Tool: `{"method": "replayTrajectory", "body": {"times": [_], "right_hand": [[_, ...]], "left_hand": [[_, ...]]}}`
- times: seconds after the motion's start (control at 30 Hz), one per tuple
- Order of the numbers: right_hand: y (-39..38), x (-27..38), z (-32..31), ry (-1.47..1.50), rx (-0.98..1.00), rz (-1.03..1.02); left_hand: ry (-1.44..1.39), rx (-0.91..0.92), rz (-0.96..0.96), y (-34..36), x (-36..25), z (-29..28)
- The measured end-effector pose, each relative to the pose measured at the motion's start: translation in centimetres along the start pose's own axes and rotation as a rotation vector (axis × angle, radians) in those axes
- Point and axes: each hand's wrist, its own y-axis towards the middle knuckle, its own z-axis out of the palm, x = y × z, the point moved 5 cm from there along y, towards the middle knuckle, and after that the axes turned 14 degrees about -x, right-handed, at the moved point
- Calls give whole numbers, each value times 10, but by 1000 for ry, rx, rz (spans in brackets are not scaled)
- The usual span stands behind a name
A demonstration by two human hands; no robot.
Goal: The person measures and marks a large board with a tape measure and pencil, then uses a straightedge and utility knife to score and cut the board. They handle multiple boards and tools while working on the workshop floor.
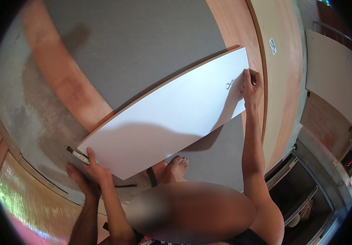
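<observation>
Right arm: reaches forward from the near side, elbow low, forearm nearly straight up to the right end of the board (pixel 163 110).
Left arm: comes in from the near side, bent, forearm slanting up to the board's near-left corner.
Right hand (pixel 252 83): at the board's right edge, wrist slightly flexed; fingers curled and narrow, thumb close to the index, pinching that edge.
Left hand (pixel 98 170): under the board's left corner, thumb laid along the white face; fingers closed round a slim tool (pixel 80 156), which points out left past the board.
Grey surface: 1 (pixel 139 36), beneath and beyond the board.
Board: 1, white-faced with a brown edge, lying aslant over the grey surface, left end nearer the person, right end over a wood strip.
Wood strips: 2 by the grey surface, one left of the board (pixel 57 65), one at its right end (pixel 254 53).
Pale panel: 1 (pixel 280 94), right of the board, past the right strip.
Bare feet: 2, one just below the board's near edge (pixel 178 166), one near its left corner (pixel 80 179).
Tool: 1, white and black; kind cannot be told.
Label: 1 (pixel 272 46), on the pale panel, right of the board.
Marks: 2 visible, handwritten (pixel 229 84), on the board's right part.
</observation>
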Motion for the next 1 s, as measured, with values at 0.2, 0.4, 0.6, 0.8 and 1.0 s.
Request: {"method": "replayTrajectory", "body": {"times": [0.2,0.4,0.6,0.8,1.0], "right_hand": [[-1,-1,0,5,-31,-77],[-2,-3,-1,-27,-80,-157],[-10,-8,11,3,-178,-243],[-14,-7,14,-28,-202,-296],[-16,-4,14,-126,-240,-348]], "left_hand": [[37,-40,13,-1,-2,3],[-6,-37,-23,5,5,1],[18,-124,47,11,6,-8],[-10,-81,55,4,1,-2],[21,-72,72,0,-5,0]]}}
